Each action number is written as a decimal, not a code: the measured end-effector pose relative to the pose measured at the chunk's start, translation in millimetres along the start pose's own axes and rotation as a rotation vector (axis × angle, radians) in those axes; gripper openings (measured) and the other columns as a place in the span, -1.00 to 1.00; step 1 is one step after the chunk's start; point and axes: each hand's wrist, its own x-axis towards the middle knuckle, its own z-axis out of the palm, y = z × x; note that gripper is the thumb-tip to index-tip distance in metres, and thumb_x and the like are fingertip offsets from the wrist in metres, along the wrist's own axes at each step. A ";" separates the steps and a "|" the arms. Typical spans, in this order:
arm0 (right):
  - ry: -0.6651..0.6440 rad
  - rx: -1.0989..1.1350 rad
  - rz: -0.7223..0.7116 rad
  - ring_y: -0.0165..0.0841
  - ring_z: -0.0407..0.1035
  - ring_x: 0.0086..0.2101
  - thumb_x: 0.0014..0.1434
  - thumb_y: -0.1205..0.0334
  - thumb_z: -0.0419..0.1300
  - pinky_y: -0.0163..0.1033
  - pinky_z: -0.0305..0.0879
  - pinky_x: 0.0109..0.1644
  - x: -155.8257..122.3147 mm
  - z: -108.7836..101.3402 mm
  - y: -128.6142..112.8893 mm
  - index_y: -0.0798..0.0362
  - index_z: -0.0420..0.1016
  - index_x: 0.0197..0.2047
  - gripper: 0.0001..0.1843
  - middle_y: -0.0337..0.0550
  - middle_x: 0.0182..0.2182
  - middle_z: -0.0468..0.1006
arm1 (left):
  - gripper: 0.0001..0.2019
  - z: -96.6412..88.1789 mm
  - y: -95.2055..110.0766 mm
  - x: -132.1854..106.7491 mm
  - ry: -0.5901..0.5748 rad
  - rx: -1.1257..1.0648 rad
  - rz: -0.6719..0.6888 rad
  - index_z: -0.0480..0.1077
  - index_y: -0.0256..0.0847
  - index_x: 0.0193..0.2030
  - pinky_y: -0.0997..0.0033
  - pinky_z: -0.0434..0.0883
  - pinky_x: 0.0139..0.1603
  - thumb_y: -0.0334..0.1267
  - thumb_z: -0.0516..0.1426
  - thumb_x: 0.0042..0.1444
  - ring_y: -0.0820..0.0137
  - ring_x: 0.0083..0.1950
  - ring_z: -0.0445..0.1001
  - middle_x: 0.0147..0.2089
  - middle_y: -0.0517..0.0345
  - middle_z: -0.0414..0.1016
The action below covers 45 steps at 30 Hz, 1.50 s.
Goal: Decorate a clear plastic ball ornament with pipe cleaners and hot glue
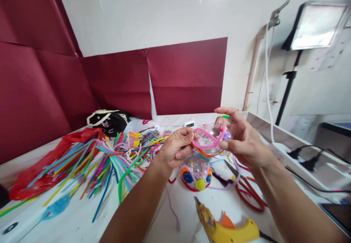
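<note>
Both hands hold a clear plastic craft piece [206, 139] up above the table, edged with pink and orange pipe cleaners and bearing a purple pompom at its right end. My left hand [177, 149] pinches the left edge between thumb and fingers. At the other end, my right hand [244, 137] grips near the purple pompom with thumb and bent fingers, its index finger raised. Directly below lies a similar decorated clear piece [195, 168] with blue button-like rounds and a yellow pompom. A yellow hot glue gun [227, 231] rests nearest me.
Red-handled scissors [251, 202] lie under my right forearm. A heap of coloured pipe cleaners [115, 157] spreads left, partly over a red plastic bag [35, 180]. A black bag [111, 122] stands behind. At right are a power strip [282, 148] with cables and a lamp [318, 25].
</note>
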 end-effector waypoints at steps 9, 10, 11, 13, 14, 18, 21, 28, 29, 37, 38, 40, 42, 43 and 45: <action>0.014 0.002 0.024 -0.48 0.22 -0.47 -0.17 0.37 0.45 -0.38 0.22 -0.53 0.8 1.0 0.3 -0.12 0.30 0.03 -0.30 -0.32 -0.37 0.30 | -0.80 -1.6 -0.4 0.1 -0.001 -0.006 -0.009 0.41 -0.35 -0.40 0.77 -0.02 -0.82 -0.31 0.34 -0.05 0.80 -0.83 -0.02 -0.54 0.29 0.45; 0.017 0.001 0.024 -0.47 0.22 -0.47 -0.17 0.37 0.45 -0.38 0.23 -0.52 0.9 1.1 0.5 -0.12 0.30 0.03 -0.30 -0.32 -0.37 0.30 | -0.80 -1.8 -0.4 0.3 0.001 -0.008 -0.010 0.41 -0.35 -0.40 0.77 -0.02 -0.82 -0.31 0.34 -0.05 0.79 -0.83 -0.02 -0.55 0.30 0.45; 0.020 0.000 0.023 -0.48 0.22 -0.47 -0.18 0.37 0.45 -0.38 0.23 -0.52 1.1 1.2 0.7 -0.12 0.30 0.03 -0.30 -0.32 -0.37 0.30 | -0.80 -2.1 -0.5 0.6 -0.001 -0.009 -0.013 0.41 -0.35 -0.40 0.76 -0.02 -0.82 -0.31 0.34 -0.05 0.79 -0.83 -0.03 -0.57 0.31 0.43; 0.027 -0.005 0.022 -0.48 0.22 -0.47 -0.19 0.36 0.45 -0.38 0.22 -0.52 1.6 1.8 1.0 -0.11 0.31 0.02 -0.30 -0.32 -0.37 0.30 | -0.80 -2.8 -0.6 1.1 -0.007 -0.009 -0.019 0.41 -0.34 -0.40 0.76 -0.02 -0.81 -0.30 0.33 -0.04 0.78 -0.84 -0.06 -0.63 0.34 0.37; 0.033 -0.007 0.024 -0.47 0.22 -0.47 -0.19 0.36 0.46 -0.38 0.22 -0.52 1.9 2.3 1.0 -0.11 0.31 0.02 -0.30 -0.32 -0.38 0.30 | -0.81 -3.0 -0.5 1.2 -0.010 -0.007 -0.020 0.41 -0.34 -0.41 0.76 -0.02 -0.81 -0.30 0.33 -0.03 0.78 -0.84 -0.07 -0.65 0.35 0.34; 0.061 -0.016 0.033 -0.47 0.21 -0.48 -0.22 0.32 0.47 -0.37 0.23 -0.53 3.1 5.1 0.6 -0.12 0.32 0.00 -0.30 -0.32 -0.38 0.30 | -0.82 -3.3 0.9 1.0 -0.004 -0.005 -0.008 0.40 -0.35 -0.40 0.76 -0.04 -0.80 -0.32 0.32 -0.02 0.78 -0.83 -0.09 -0.64 0.34 0.33; 0.072 -0.005 0.040 -0.48 0.20 -0.49 -0.23 0.32 0.47 -0.38 0.22 -0.53 4.2 5.8 0.0 -0.11 0.32 0.00 -0.29 -0.32 -0.38 0.30 | -0.82 -3.5 2.1 1.4 -0.004 -0.006 0.000 0.40 -0.35 -0.40 0.76 -0.04 -0.80 -0.32 0.31 -0.01 0.79 -0.82 -0.10 -0.63 0.33 0.35; 0.069 0.006 0.059 -0.51 0.19 -0.50 -0.28 0.37 0.47 -0.39 0.20 -0.52 11.6 9.2 -4.4 -0.09 0.31 -0.02 -0.27 -0.35 -0.40 0.30 | -0.82 -5.8 5.4 3.5 -0.036 -0.019 0.008 0.39 -0.33 -0.40 0.78 -0.02 -0.81 -0.31 0.30 0.02 0.77 -0.82 -0.17 -0.72 0.41 0.24; 0.072 0.008 0.066 -0.51 0.19 -0.51 -0.29 0.37 0.47 -0.39 0.21 -0.52 12.9 10.5 -4.7 -0.09 0.31 -0.03 -0.27 -0.36 -0.41 0.30 | -0.83 -6.2 6.2 3.4 -0.028 -0.019 0.011 0.39 -0.33 -0.39 0.78 -0.02 -0.81 -0.31 0.30 0.02 0.77 -0.82 -0.18 -0.72 0.42 0.23; 0.085 0.030 0.061 -0.51 0.18 -0.52 -0.28 0.36 0.46 -0.39 0.21 -0.51 15.9 14.4 -1.0 -0.09 0.31 -0.03 -0.29 -0.36 -0.41 0.30 | -0.85 -7.9 11.3 2.1 -0.025 -0.040 0.004 0.37 -0.34 -0.41 0.76 -0.06 -0.81 -0.37 0.27 0.05 0.77 -0.83 -0.16 -0.70 0.39 0.26; 0.084 0.033 0.062 -0.51 0.18 -0.52 -0.28 0.36 0.46 -0.38 0.21 -0.50 15.8 14.2 -1.1 -0.10 0.32 -0.03 -0.29 -0.36 -0.41 0.31 | -0.85 -7.8 11.3 2.1 -0.020 -0.041 0.003 0.37 -0.34 -0.41 0.76 -0.07 -0.81 -0.37 0.27 0.05 0.78 -0.83 -0.15 -0.69 0.39 0.28; 0.087 0.036 0.067 -0.52 0.19 -0.52 -0.28 0.37 0.46 -0.39 0.21 -0.50 15.7 13.9 -1.7 -0.09 0.32 -0.03 -0.28 -0.36 -0.41 0.31 | -0.86 -7.6 11.0 2.1 -0.014 -0.044 -0.001 0.36 -0.33 -0.41 0.76 -0.06 -0.81 -0.38 0.26 0.06 0.78 -0.83 -0.13 -0.67 0.39 0.30; 0.089 0.045 0.071 -0.53 0.18 -0.53 -0.29 0.39 0.46 -0.40 0.20 -0.51 15.7 13.8 -2.3 -0.09 0.32 -0.03 -0.28 -0.37 -0.42 0.31 | -0.85 -7.5 10.5 2.3 -0.015 -0.048 -0.007 0.37 -0.33 -0.40 0.75 -0.05 -0.81 -0.38 0.28 0.04 0.78 -0.83 -0.11 -0.65 0.39 0.33; 0.090 0.050 0.072 -0.54 0.18 -0.53 -0.29 0.40 0.46 -0.41 0.20 -0.52 15.8 13.8 -2.4 -0.08 0.32 -0.03 -0.28 -0.38 -0.42 0.31 | -0.84 -7.6 10.3 2.4 -0.016 -0.050 -0.010 0.37 -0.33 -0.40 0.75 -0.04 -0.81 -0.38 0.29 0.02 0.78 -0.83 -0.11 -0.65 0.38 0.34; 0.087 0.059 0.072 -0.55 0.18 -0.54 -0.29 0.42 0.46 -0.43 0.19 -0.52 15.7 13.8 -2.4 -0.07 0.33 -0.03 -0.28 -0.38 -0.42 0.32 | -0.83 -7.6 10.1 2.6 -0.016 -0.051 -0.011 0.37 -0.33 -0.41 0.76 -0.04 -0.82 -0.38 0.30 0.00 0.78 -0.83 -0.11 -0.64 0.37 0.36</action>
